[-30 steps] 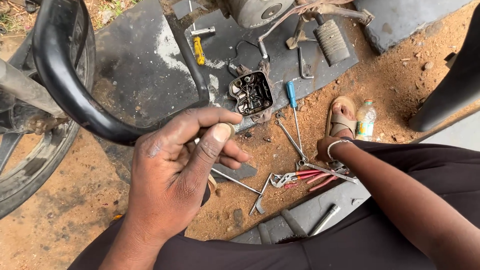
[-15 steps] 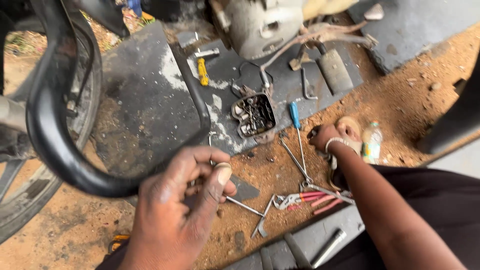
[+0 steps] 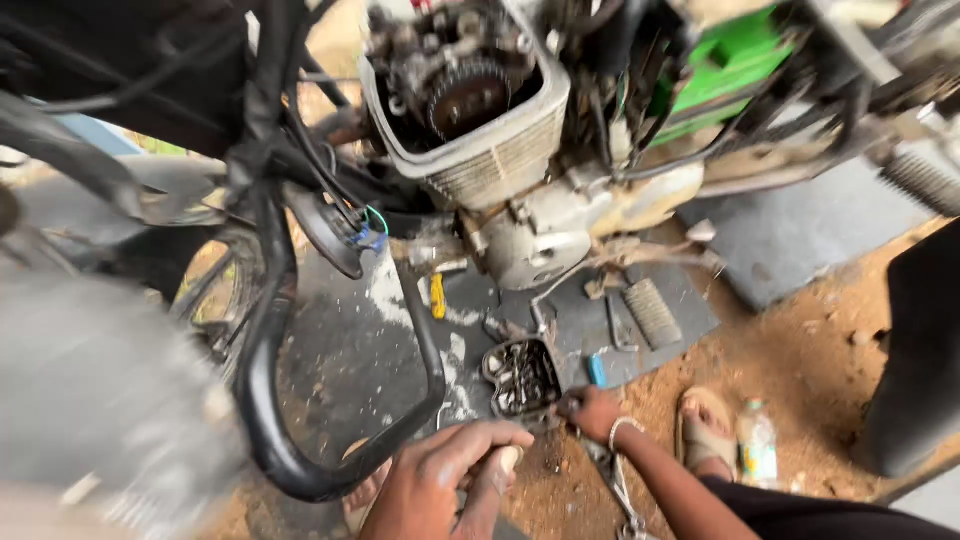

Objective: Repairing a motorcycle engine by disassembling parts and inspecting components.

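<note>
Your right hand (image 3: 592, 412), lower centre, curls against the metal cover (image 3: 521, 377)'s lower-right edge; grip unclear. Left hand (image 3: 450, 480) loosely closed below it, apparently empty.

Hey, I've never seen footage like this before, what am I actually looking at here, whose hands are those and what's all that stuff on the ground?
This is one picture from a camera worn on a person's head, looking down at their own two bare hands. There is no robot.

The big machine ahead is a partly stripped motorcycle engine with its top open, so a toothed sprocket shows inside. A curved black guard bar runs down on the left.

On the ground lies a dark mat over reddish dirt. On it sits a small open metal engine cover filled with small parts, a yellow-handled tool, and a blue-handled one. A small plastic bottle stands beside the person's sandalled foot.

The right hand reaches to the edge of that cover. The left hand is raised, fingers pinched together; what it holds is too small to tell.
</note>
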